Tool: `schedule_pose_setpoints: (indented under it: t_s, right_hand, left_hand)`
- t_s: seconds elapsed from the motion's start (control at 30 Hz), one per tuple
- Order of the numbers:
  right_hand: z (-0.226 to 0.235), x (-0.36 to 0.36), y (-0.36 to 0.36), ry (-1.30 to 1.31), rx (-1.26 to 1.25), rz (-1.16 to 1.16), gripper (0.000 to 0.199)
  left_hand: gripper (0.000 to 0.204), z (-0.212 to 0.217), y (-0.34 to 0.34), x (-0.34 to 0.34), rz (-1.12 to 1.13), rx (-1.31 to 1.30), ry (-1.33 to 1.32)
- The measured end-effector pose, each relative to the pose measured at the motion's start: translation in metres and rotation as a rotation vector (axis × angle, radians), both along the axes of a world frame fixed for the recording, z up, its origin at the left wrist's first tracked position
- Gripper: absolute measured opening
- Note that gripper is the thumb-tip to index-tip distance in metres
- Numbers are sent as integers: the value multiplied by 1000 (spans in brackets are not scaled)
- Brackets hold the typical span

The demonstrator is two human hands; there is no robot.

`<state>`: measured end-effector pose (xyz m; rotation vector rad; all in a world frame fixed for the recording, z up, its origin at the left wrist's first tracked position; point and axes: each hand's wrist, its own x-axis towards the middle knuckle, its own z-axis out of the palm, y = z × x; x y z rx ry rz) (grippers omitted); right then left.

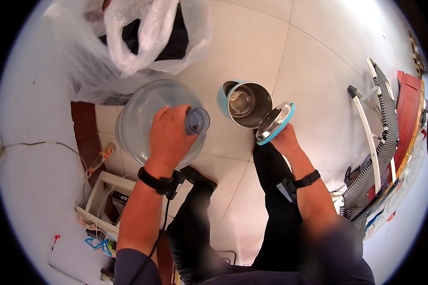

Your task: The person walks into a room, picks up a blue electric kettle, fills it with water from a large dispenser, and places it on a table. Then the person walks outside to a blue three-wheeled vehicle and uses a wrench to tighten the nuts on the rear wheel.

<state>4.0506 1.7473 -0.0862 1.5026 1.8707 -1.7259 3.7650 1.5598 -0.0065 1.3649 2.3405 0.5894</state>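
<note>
My left hand is wrapped round the neck of a large clear water jug. The jug's open blue-tinted mouth points up beside my fingers. To the right, a light blue electric kettle is tilted toward me, and its steel inside shows pale patches on the bottom. Its lid, steel with a blue rim, is swung open on the side toward my right hand. That hand is closed at the kettle's handle side; the lid hides the handle and most of my fingers.
A translucent plastic bag with dark contents lies beyond the jug. On the left are a small clear bottle, a cream open-fronted stand and a cable along the wall. A folding chair with checked fabric leans at the right. Pale tiles cover the floor.
</note>
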Motion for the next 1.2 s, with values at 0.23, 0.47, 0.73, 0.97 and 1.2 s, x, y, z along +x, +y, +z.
schedule_pose_setpoints:
  t_s: [0.23,0.47,0.73,0.97,1.2]
  right_hand:
    - [-18,3,23,188,-2,-94,41]
    - [-30,-2,37,138,132,-72,36]
    - [-62,-4,46,112,170,-58,35]
    - [-87,-1,52,164,177,-84,38]
    - [-100,1,64,198,231,-50,40]
  left_hand:
    - [52,-31,56,23,-92,-44,4]
    - [50,-49,89,28,-106,-166,-12]
    - [40,-70,117,46,-145,-258,-15]
    - [40,-88,131,51,-180,-292,2]
    - [37,-98,139,55,-197,-314,15]
